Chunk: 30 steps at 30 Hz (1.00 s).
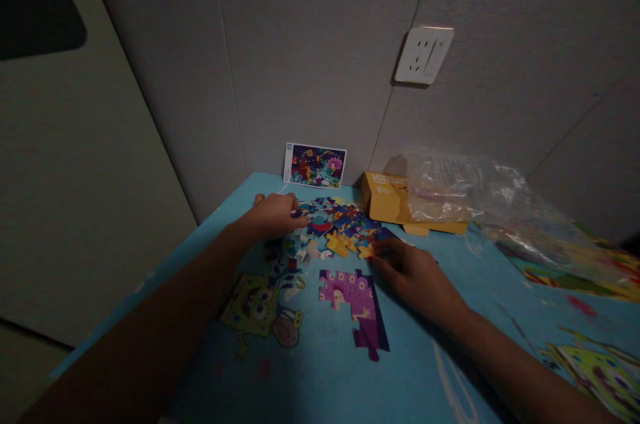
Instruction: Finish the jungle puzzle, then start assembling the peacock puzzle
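A heap of loose jigsaw puzzle pieces (324,217) lies towards the back of the blue table. At its left edge is my left hand (274,215), fingers curled in over the pieces; what they hold, if anything, is hidden. My right hand (413,272) comes in from the right, thumb and forefinger closed at a yellow puzzle piece (365,251) on the heap's near right side. Nearer to me, a joined section of purple and pink puzzle (357,304) lies flat, in a bent shape.
A picture card (316,165) of an undersea scene leans against the wall behind the heap. A yellow box (387,197) stands at the back right, partly under a clear plastic bag (450,187). The tablecloth (320,377) has printed cartoon figures. A socket (424,55) is on the wall.
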Each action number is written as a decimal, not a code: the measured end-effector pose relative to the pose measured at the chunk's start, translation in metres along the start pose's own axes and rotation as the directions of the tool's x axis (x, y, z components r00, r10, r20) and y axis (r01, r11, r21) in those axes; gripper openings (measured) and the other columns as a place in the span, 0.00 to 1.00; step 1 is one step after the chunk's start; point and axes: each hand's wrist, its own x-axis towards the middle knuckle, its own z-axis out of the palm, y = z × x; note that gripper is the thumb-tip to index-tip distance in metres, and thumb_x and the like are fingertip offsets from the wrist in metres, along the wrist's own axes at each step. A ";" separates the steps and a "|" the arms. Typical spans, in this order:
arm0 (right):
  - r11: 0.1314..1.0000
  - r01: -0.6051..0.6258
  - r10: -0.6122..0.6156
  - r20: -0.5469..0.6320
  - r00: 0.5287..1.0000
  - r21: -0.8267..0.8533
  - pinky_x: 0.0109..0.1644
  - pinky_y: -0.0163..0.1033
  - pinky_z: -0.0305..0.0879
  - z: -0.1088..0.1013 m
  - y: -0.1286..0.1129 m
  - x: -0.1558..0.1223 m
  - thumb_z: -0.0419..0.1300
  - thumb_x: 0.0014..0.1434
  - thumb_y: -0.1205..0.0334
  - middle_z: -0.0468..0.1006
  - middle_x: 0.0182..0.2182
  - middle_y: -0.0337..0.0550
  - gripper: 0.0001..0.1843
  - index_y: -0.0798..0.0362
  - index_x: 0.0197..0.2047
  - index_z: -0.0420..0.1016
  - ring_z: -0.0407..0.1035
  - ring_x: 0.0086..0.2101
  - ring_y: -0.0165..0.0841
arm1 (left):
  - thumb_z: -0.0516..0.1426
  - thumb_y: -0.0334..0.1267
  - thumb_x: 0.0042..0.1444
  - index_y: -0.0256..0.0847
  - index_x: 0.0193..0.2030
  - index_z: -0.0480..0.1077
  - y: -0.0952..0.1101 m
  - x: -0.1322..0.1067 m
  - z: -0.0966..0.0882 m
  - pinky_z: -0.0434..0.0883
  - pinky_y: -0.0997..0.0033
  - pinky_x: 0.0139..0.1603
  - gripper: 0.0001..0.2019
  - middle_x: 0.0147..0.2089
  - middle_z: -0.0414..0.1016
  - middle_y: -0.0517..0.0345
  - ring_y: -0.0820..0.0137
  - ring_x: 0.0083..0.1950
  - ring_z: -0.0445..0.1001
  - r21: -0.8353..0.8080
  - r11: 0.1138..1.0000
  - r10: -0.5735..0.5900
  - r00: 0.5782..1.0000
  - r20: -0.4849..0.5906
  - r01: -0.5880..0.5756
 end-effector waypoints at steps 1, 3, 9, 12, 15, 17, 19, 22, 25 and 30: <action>1.000 -0.003 0.003 0.001 1.000 0.000 0.37 0.42 0.65 0.000 0.000 0.000 0.53 0.60 0.54 0.82 0.37 0.48 0.17 0.53 0.47 0.74 0.75 0.35 0.40 | 0.53 0.48 0.55 0.39 0.45 0.71 0.000 0.001 0.000 0.64 0.56 0.49 0.17 0.39 0.78 0.49 0.55 0.44 0.75 -0.024 0.999 -0.037 0.998 -0.041 0.036; 1.000 -0.003 0.003 0.006 1.000 0.002 0.37 0.42 0.65 -0.001 -0.001 0.000 0.53 0.60 0.54 0.82 0.37 0.48 0.17 0.54 0.47 0.74 0.75 0.35 0.40 | 0.53 0.44 0.56 0.39 0.46 0.72 -0.001 0.003 0.000 0.65 0.61 0.45 0.15 0.38 0.79 0.50 0.58 0.42 0.75 -0.069 0.992 -0.108 0.989 -0.101 0.102; 1.000 -0.016 0.015 0.014 1.000 0.012 0.37 0.41 0.65 -0.001 -0.001 0.000 0.54 0.60 0.55 0.82 0.39 0.47 0.16 0.53 0.47 0.74 0.75 0.35 0.39 | 0.54 0.46 0.56 0.40 0.44 0.74 -0.004 0.008 0.003 0.66 0.65 0.41 0.15 0.38 0.79 0.50 0.58 0.41 0.75 -0.122 0.981 -0.166 0.976 -0.142 0.150; 1.000 -0.022 0.022 0.013 1.000 0.004 0.36 0.41 0.65 -0.001 -0.001 0.000 0.54 0.60 0.55 0.82 0.38 0.47 0.16 0.52 0.47 0.74 0.75 0.34 0.39 | 0.54 0.45 0.56 0.41 0.45 0.74 -0.002 0.007 0.004 0.66 0.63 0.42 0.15 0.38 0.79 0.50 0.57 0.42 0.75 -0.122 0.980 -0.173 0.976 -0.135 0.157; 1.000 -0.011 0.011 0.006 1.000 0.000 0.36 0.41 0.65 -0.001 0.000 -0.001 0.54 0.60 0.55 0.82 0.39 0.47 0.16 0.52 0.46 0.74 0.75 0.35 0.39 | 0.53 0.44 0.56 0.43 0.46 0.74 0.000 0.006 0.003 0.66 0.60 0.45 0.15 0.40 0.80 0.51 0.56 0.45 0.75 -0.099 0.983 -0.163 0.980 -0.117 0.152; 1.000 -0.002 0.002 0.002 1.000 0.004 0.36 0.41 0.65 0.000 0.001 -0.001 0.54 0.60 0.55 0.81 0.40 0.47 0.15 0.52 0.46 0.74 0.75 0.37 0.40 | 0.51 0.43 0.57 0.45 0.48 0.74 0.001 0.005 0.002 0.65 0.56 0.48 0.16 0.41 0.80 0.52 0.54 0.47 0.74 -0.072 0.988 -0.143 0.984 -0.108 0.136; 1.000 0.006 -0.006 0.001 1.000 0.005 0.37 0.41 0.65 0.000 0.002 -0.001 0.54 0.60 0.56 0.81 0.40 0.47 0.15 0.52 0.47 0.74 0.75 0.38 0.40 | 0.49 0.41 0.57 0.48 0.48 0.75 0.001 0.004 0.002 0.64 0.51 0.50 0.17 0.44 0.79 0.52 0.52 0.49 0.73 -0.042 0.993 -0.115 0.987 -0.110 0.111; 1.000 0.004 -0.004 0.001 1.000 -0.007 0.37 0.41 0.65 0.000 0.002 0.000 0.54 0.60 0.56 0.82 0.39 0.47 0.16 0.52 0.47 0.75 0.75 0.38 0.40 | 0.48 0.41 0.57 0.49 0.46 0.76 0.000 0.003 0.005 0.63 0.46 0.50 0.18 0.48 0.77 0.48 0.49 0.53 0.70 0.027 0.996 -0.079 0.989 -0.122 0.083; 1.000 -0.013 0.013 0.005 1.000 -0.016 0.36 0.41 0.64 -0.001 0.000 -0.001 0.54 0.60 0.56 0.82 0.38 0.47 0.17 0.52 0.47 0.75 0.75 0.37 0.41 | 0.49 0.46 0.56 0.47 0.40 0.78 -0.001 0.002 0.009 0.62 0.43 0.51 0.17 0.47 0.73 0.45 0.48 0.53 0.69 0.082 0.995 -0.052 0.994 -0.094 0.060; 1.000 -0.008 0.008 0.001 1.000 -0.029 0.35 0.41 0.64 -0.002 -0.002 -0.002 0.54 0.60 0.56 0.82 0.39 0.49 0.17 0.53 0.48 0.74 0.75 0.37 0.41 | 0.54 0.55 0.53 0.44 0.45 0.75 -0.002 -0.001 0.015 0.56 0.38 0.57 0.21 0.50 0.71 0.43 0.48 0.55 0.66 0.125 0.992 -0.009 1.000 -0.027 0.013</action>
